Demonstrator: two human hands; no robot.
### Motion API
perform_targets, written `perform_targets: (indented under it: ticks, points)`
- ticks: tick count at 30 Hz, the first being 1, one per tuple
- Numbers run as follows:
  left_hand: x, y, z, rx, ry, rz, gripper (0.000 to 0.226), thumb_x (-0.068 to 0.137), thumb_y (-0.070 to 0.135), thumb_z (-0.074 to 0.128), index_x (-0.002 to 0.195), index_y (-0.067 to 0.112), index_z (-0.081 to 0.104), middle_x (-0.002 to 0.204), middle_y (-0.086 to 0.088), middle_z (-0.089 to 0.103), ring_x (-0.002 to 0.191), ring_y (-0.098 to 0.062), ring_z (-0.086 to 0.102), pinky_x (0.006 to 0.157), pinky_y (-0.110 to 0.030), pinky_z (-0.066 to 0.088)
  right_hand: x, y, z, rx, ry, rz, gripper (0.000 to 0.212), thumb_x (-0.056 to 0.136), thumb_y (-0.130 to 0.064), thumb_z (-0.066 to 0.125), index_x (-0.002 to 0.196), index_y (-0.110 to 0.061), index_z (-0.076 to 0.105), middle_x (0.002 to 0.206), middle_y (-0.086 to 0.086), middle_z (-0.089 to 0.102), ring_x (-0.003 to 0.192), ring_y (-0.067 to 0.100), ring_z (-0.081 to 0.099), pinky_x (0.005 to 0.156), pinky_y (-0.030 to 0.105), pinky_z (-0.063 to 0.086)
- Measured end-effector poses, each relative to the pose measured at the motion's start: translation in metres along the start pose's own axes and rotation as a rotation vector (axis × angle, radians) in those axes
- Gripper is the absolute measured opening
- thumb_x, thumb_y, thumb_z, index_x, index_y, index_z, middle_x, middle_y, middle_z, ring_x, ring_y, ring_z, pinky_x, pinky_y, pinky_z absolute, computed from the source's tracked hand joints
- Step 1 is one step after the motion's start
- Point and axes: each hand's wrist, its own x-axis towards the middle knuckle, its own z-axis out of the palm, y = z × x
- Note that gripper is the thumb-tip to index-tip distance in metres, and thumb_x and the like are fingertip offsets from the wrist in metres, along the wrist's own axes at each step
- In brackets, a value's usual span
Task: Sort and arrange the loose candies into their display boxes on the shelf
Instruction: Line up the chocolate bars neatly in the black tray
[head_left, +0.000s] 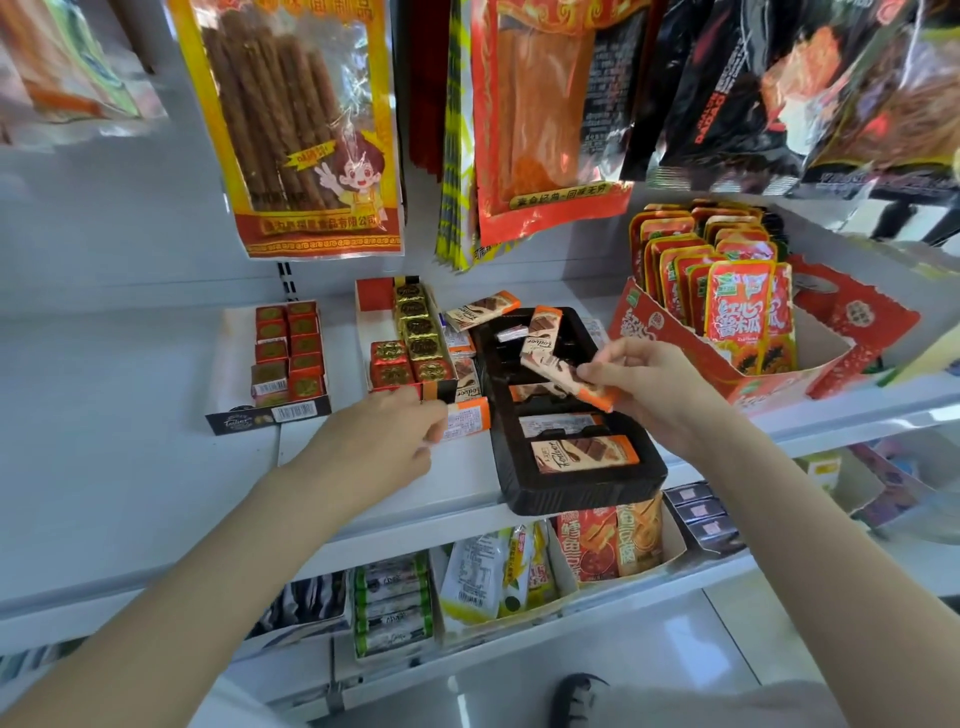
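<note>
One candy bar (571, 382) is pinched in the right grip (652, 387), one wrapped bar (467, 420) in the left grip (387, 434); three bars lie flat in the black tray (582, 491) at the shelf's (130, 405) front edge.

The left hand (387, 436) covers one end of an orange-ended candy bar (467, 422). Hanging snack bags (298, 124) are cut off by the top edge — their upper parts are unseen. The lower shelf packs (392, 608) are blurred; their print is illegible.
</note>
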Motion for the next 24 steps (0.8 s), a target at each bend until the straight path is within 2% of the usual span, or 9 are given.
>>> perform_targets:
  ticks: [4, 6, 9, 12, 14, 16, 18, 21, 24]
  points:
    - [0.003, 0.008, 0.002, 0.063, 0.008, 0.023, 0.019, 0.091, 0.014, 0.044, 0.105, 0.023, 0.053, 0.111, 0.002, 0.049, 0.101, -0.018, 0.048, 0.075, -0.031, 0.045, -0.006, -0.001, -0.001, 0.204, -0.114, 0.034, 0.019, 0.082, 0.008, 0.056, 0.093, -0.007, 0.058, 0.082, 0.011, 0.057, 0.066, 0.016, 0.060, 0.058, 0.022, 0.054]
    - [0.006, 0.009, 0.003, 0.072, -0.008, 0.018, 0.023, 0.091, 0.009, 0.044, 0.107, 0.023, 0.052, 0.111, 0.001, 0.048, 0.097, -0.019, 0.048, 0.073, -0.031, 0.043, -0.008, 0.000, -0.003, 0.272, -0.187, 0.058, 0.029, 0.084, 0.011, 0.051, 0.106, -0.007, 0.057, 0.092, 0.012, 0.059, 0.073, 0.017, 0.062, 0.065, 0.024, 0.056]
    - [0.007, 0.010, 0.003, 0.048, -0.007, 0.019, 0.031, 0.092, 0.003, 0.041, 0.109, 0.026, 0.052, 0.110, 0.002, 0.049, 0.088, -0.018, 0.046, 0.069, -0.029, 0.039, -0.009, 0.000, -0.003, 0.236, -0.208, 0.036, 0.034, 0.085, 0.015, 0.047, 0.107, -0.008, 0.056, 0.091, 0.009, 0.062, 0.082, 0.021, 0.062, 0.080, 0.034, 0.053]
    - [0.006, 0.006, 0.003, 0.003, -0.001, 0.045, 0.033, 0.093, 0.007, 0.041, 0.115, 0.029, 0.052, 0.111, 0.004, 0.048, 0.086, -0.016, 0.045, 0.067, -0.027, 0.037, -0.007, -0.003, -0.004, 0.249, -0.189, -0.048, 0.044, 0.083, 0.016, 0.047, 0.117, -0.012, 0.053, 0.092, 0.008, 0.059, 0.085, 0.023, 0.063, 0.079, 0.037, 0.056]
    - [0.006, 0.004, 0.004, -0.006, 0.019, 0.070, 0.037, 0.093, 0.011, 0.043, 0.122, 0.031, 0.050, 0.115, 0.006, 0.047, 0.097, -0.014, 0.047, 0.070, -0.027, 0.041, -0.007, -0.006, -0.005, 0.282, -0.181, -0.082, 0.056, 0.082, 0.018, 0.048, 0.123, -0.021, 0.049, 0.102, 0.010, 0.053, 0.087, 0.024, 0.063, 0.079, 0.039, 0.057]
    - [0.007, 0.004, 0.004, -0.023, 0.077, 0.097, 0.038, 0.092, 0.014, 0.044, 0.126, 0.031, 0.049, 0.120, 0.008, 0.046, 0.109, -0.012, 0.046, 0.076, -0.028, 0.045, -0.009, -0.007, -0.002, 0.165, -0.156, -0.143, 0.052, 0.081, 0.017, 0.051, 0.119, -0.019, 0.053, 0.109, 0.013, 0.050, 0.090, 0.025, 0.065, 0.076, 0.035, 0.058]
    - [0.008, 0.008, 0.003, -0.038, 0.147, 0.133, 0.037, 0.092, 0.015, 0.045, 0.126, 0.028, 0.051, 0.124, 0.009, 0.045, 0.117, -0.011, 0.043, 0.080, -0.025, 0.045, -0.010, -0.006, 0.003, 0.011, -0.090, -0.204, 0.032, 0.083, 0.012, 0.055, 0.105, -0.012, 0.060, 0.111, 0.017, 0.052, 0.092, 0.026, 0.065, 0.070, 0.029, 0.059]
    - [0.015, 0.015, -0.001, -0.119, 0.218, 0.156, 0.032, 0.092, 0.019, 0.047, 0.122, 0.025, 0.053, 0.125, 0.009, 0.045, 0.117, -0.009, 0.044, 0.085, -0.024, 0.043, -0.008, 0.000, 0.003, -0.205, 0.059, -0.253, 0.014, 0.088, -0.010, 0.056, 0.083, -0.020, 0.065, 0.101, 0.017, 0.063, 0.090, 0.027, 0.066, 0.074, 0.036, 0.058]
    - [0.024, 0.023, -0.001, -0.229, 0.225, 0.146, 0.028, 0.092, 0.024, 0.049, 0.119, 0.024, 0.055, 0.119, 0.007, 0.050, 0.106, -0.011, 0.052, 0.088, -0.034, 0.046, -0.007, 0.004, -0.001, -0.513, 0.123, -0.290, 0.007, 0.086, -0.019, 0.060, 0.094, -0.018, 0.061, 0.085, 0.010, 0.069, 0.080, 0.021, 0.066, 0.076, 0.038, 0.054]
